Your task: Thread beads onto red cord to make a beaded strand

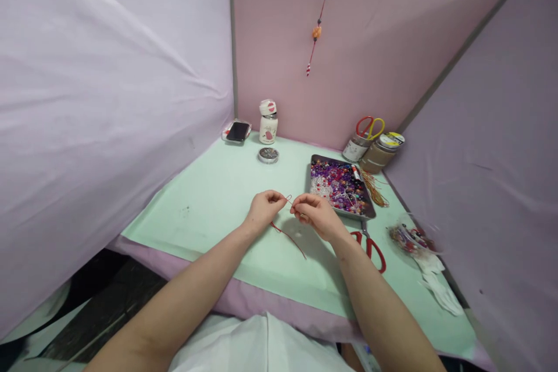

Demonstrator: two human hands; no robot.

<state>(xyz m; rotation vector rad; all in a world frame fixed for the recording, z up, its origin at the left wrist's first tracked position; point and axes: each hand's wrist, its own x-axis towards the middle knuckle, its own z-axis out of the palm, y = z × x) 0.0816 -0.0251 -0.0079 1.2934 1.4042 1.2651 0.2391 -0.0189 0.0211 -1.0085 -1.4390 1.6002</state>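
Observation:
Over the middle of the pale green table (218,209), my left hand (264,208) pinches a thin red cord (293,239) between thumb and fingertips. A small loop of the cord stands up between my hands. Close by on the right, my right hand (317,215) is closed on the same cord, with its fingertips together. The cord's loose tail hangs below my left hand and trails across the tabletop toward me. Just beyond my right hand lies a dark tray (371,209) of purple, red and clear beads (335,180).
Red-handled scissors (375,254) lie partly under my right forearm. A bag of beads (410,238) and white cloth (438,285) are at the right. Behind stand jars (381,154), a white bottle (268,128), a round tin (268,155) and a phone (238,132). A beaded cord (316,32) hangs above.

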